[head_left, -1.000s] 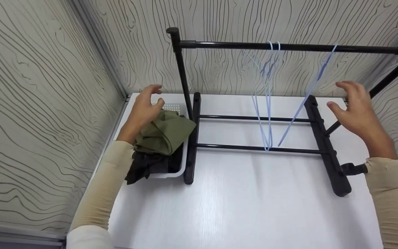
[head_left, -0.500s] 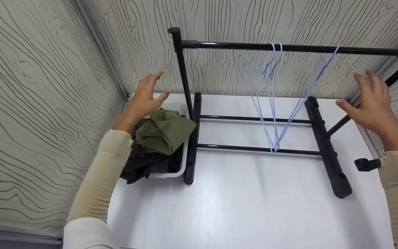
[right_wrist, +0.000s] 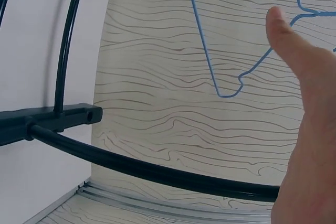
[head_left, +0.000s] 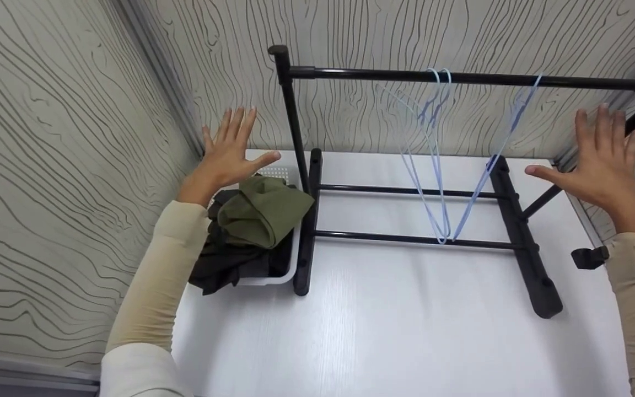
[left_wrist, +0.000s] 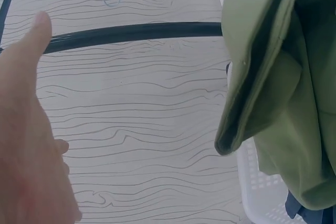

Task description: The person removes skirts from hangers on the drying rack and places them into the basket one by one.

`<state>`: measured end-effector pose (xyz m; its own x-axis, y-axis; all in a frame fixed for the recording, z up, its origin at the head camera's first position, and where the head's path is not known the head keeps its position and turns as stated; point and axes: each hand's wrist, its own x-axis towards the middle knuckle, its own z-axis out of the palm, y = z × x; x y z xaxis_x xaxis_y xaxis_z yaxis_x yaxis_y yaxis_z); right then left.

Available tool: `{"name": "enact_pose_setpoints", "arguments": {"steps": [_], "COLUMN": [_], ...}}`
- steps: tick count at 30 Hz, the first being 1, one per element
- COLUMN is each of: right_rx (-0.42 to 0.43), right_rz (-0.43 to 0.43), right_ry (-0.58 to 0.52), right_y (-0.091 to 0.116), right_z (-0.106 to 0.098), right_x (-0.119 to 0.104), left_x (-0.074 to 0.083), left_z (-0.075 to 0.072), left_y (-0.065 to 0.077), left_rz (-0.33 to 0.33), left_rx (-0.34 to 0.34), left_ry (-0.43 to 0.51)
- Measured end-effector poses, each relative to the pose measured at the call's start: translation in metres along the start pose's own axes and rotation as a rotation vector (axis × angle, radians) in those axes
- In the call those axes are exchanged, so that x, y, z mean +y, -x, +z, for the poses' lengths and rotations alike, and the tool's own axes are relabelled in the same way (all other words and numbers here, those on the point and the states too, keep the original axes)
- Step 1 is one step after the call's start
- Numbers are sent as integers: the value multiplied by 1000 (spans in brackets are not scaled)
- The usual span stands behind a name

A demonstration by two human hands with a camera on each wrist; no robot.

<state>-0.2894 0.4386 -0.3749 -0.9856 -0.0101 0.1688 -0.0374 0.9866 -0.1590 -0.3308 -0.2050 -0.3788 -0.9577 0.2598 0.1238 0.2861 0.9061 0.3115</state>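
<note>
My left hand (head_left: 226,157) is raised above the far end of a white basket (head_left: 268,280), fingers spread and holding nothing. In the basket lie a folded olive-green garment (head_left: 268,212) and dark clothes (head_left: 229,264) that spill over its near left rim. My right hand (head_left: 604,162), also spread and holding nothing, hovers near the right post of a black clothes rack (head_left: 361,74). Several light-blue wire hangers (head_left: 439,165) hang from the rack's top bar. The left wrist view shows the green garment (left_wrist: 283,77) beside the thumb; the right wrist view shows a blue hanger (right_wrist: 202,35).
The rack's black feet (head_left: 527,242) and two lower crossbars (head_left: 372,236) stand on a white tabletop (head_left: 405,325). Walls with a wood-grain pattern (head_left: 47,182) rise at the left and back. A small black device (head_left: 588,257) juts from the right sleeve.
Both hands have risen and their fingers have spread from a loosely curved pose. The right hand has moved right. The hangers have swung slightly on the bar.
</note>
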Motion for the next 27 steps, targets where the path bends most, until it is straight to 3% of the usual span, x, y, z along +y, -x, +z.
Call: {"name": "enact_pose_setpoints", "arguments": {"steps": [12, 27], "right_rx": [-30, -30], "right_rz": [1, 7], "right_ry": [4, -18], "right_y": [2, 4], "right_z": [10, 19], "right_x": [5, 6], "left_x": [-3, -5], "left_z": [7, 12], "left_y": [2, 2], "left_rz": [-10, -25], "left_rx": [-18, -16], "left_ry": [-67, -58]}}
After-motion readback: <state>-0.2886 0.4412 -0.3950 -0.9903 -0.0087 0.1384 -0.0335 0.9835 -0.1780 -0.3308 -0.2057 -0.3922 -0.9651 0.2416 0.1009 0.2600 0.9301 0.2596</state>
